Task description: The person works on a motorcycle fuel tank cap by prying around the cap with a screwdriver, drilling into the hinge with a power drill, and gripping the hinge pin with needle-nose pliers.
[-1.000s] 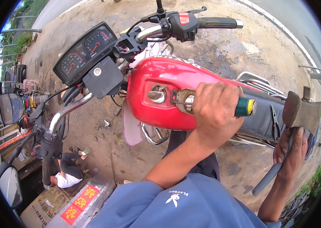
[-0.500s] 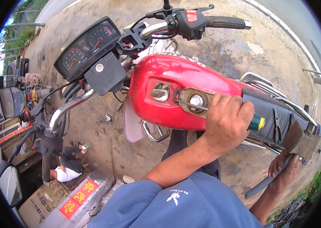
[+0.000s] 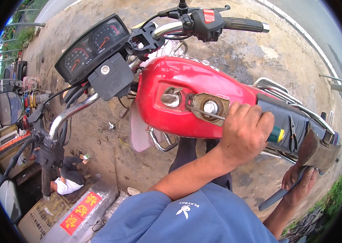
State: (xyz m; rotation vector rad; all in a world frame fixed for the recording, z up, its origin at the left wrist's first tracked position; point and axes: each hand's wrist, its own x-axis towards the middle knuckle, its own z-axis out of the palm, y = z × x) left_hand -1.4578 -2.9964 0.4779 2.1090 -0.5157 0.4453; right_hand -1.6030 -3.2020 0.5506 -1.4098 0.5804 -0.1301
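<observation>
My left hand [image 3: 247, 131] is closed round a screwdriver with a green-and-yellow handle [image 3: 276, 135]; its shaft crosses a worn metal plate [image 3: 197, 99], which surrounds a silver cylinder [image 3: 210, 107] on the red motorcycle tank [image 3: 167, 121]. Beside the plate is a small recess with a silver flap [image 3: 170, 98]. At the right, my right hand [image 3: 298, 184] grips the grey handle of a hatchet [image 3: 318, 152], its broad rusty head beside the black seat [image 3: 274, 107]. Pliers [image 3: 293, 139] lie on that seat.
Handlebar [image 3: 72, 110], instrument panel [image 3: 90, 48] and mirror [image 3: 8, 200] span the upper and left view. A person in white [image 3: 67, 186] is at lower left, near cardboard [image 3: 43, 212] and parked vehicles [image 3: 9, 107]. Concrete ground [image 3: 256, 52] borders a road [image 3: 320, 36].
My left hand, with the screwdriver, has shifted right and downward, uncovering the silver cylinder. The hatchet in my right hand has dropped lower and tilted.
</observation>
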